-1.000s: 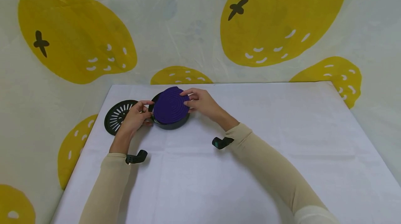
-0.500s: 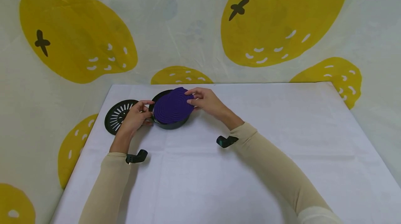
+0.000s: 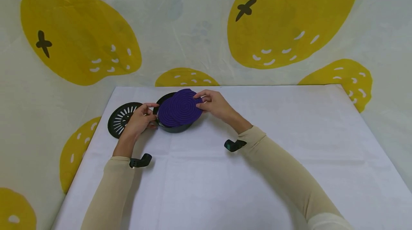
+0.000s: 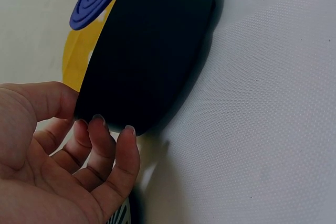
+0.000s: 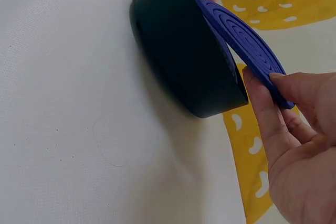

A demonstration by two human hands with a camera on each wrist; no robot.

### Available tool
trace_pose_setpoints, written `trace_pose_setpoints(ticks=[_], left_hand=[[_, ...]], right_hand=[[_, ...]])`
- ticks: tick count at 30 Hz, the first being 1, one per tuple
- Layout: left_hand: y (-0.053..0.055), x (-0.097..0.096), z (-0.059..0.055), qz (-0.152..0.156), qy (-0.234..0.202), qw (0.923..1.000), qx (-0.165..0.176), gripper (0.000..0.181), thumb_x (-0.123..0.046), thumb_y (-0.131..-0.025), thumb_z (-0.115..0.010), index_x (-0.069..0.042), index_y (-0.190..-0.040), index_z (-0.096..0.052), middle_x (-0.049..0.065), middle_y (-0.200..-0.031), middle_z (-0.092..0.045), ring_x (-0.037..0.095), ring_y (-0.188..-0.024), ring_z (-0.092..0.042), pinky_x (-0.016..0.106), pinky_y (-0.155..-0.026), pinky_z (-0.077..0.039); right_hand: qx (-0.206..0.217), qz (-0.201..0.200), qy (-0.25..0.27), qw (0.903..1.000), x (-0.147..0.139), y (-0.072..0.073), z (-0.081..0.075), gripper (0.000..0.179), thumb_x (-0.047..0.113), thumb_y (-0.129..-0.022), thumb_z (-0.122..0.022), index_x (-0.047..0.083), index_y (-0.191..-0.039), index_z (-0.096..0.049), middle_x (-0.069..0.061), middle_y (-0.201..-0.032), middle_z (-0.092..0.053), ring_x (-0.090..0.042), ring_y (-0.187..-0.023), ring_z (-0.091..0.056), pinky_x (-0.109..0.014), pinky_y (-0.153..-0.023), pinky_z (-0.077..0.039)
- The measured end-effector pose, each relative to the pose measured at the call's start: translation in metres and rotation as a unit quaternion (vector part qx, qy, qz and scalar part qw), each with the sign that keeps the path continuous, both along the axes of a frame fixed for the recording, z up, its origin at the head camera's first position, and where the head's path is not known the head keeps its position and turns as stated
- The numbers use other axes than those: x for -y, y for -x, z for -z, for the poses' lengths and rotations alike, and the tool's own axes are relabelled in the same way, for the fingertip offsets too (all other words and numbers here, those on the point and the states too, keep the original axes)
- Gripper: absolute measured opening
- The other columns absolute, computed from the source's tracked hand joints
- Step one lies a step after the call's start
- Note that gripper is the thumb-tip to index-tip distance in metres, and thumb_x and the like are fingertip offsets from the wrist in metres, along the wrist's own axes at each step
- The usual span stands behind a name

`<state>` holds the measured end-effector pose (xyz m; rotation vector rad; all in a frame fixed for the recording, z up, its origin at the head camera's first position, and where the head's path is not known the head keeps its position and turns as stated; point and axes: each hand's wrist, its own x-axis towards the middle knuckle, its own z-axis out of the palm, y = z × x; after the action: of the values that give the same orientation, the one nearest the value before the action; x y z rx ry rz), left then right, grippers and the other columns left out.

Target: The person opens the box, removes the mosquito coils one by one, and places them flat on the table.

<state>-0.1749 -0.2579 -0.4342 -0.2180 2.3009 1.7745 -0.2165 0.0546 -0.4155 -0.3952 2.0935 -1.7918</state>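
My right hand [image 3: 214, 105] pinches the right edge of a purple spiral disc [image 3: 187, 105], which looks like a mosquito coil, between thumb and fingers. In the right wrist view this disc [image 5: 241, 38] tilts over the mouth of a round dark tin [image 5: 178, 51]. A second purple disc [image 3: 165, 115] shows at its lower left, partly covered, within the tin's rim. My left hand [image 3: 138, 120] grips the left side of the tin [image 3: 175, 129]; in the left wrist view the thumb is at the rim and the fingertips are against the wall. The inside of the tin is mostly hidden.
A black slotted round lid [image 3: 119, 119] lies left of the tin, partly behind my left hand. The white-covered table [image 3: 257, 172] stretches to the right and front. A pale curtain [image 3: 186, 26] with yellow fruit prints hangs behind the far edge.
My right hand has shifted a little to the right with the upper disc, which tilted on the way. More of the lower disc now shows. The left hand and tin have stayed put.
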Motion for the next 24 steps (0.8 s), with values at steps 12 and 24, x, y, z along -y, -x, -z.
trace_pose_setpoints(ticks=[12,24], left_hand=[[0.001,0.002,-0.001,0.007,-0.003,0.9999,0.006,0.053,0.007,-0.094,-0.058,-0.003,-0.146,-0.048,0.002,-0.090,-0.044,0.012,-0.072,-0.055,0.038,-0.069,-0.062],[0.000,-0.001,-0.004,0.007,0.004,1.0000,0.004,0.052,0.007,-0.094,-0.058,-0.002,-0.144,-0.049,0.004,-0.091,-0.045,0.014,-0.073,-0.058,0.036,-0.069,-0.062]], right_hand=[[0.008,-0.007,0.027,0.9996,-0.007,-0.002,-0.004,0.031,0.000,-0.095,-0.068,0.005,-0.125,-0.066,-0.017,-0.099,-0.070,-0.019,-0.082,-0.068,-0.058,-0.090,-0.055],[0.012,0.003,0.048,0.9988,-0.018,0.000,-0.004,0.031,-0.001,-0.094,-0.068,0.004,-0.124,-0.066,-0.018,-0.103,-0.071,-0.020,-0.085,-0.070,-0.051,-0.085,-0.059]])
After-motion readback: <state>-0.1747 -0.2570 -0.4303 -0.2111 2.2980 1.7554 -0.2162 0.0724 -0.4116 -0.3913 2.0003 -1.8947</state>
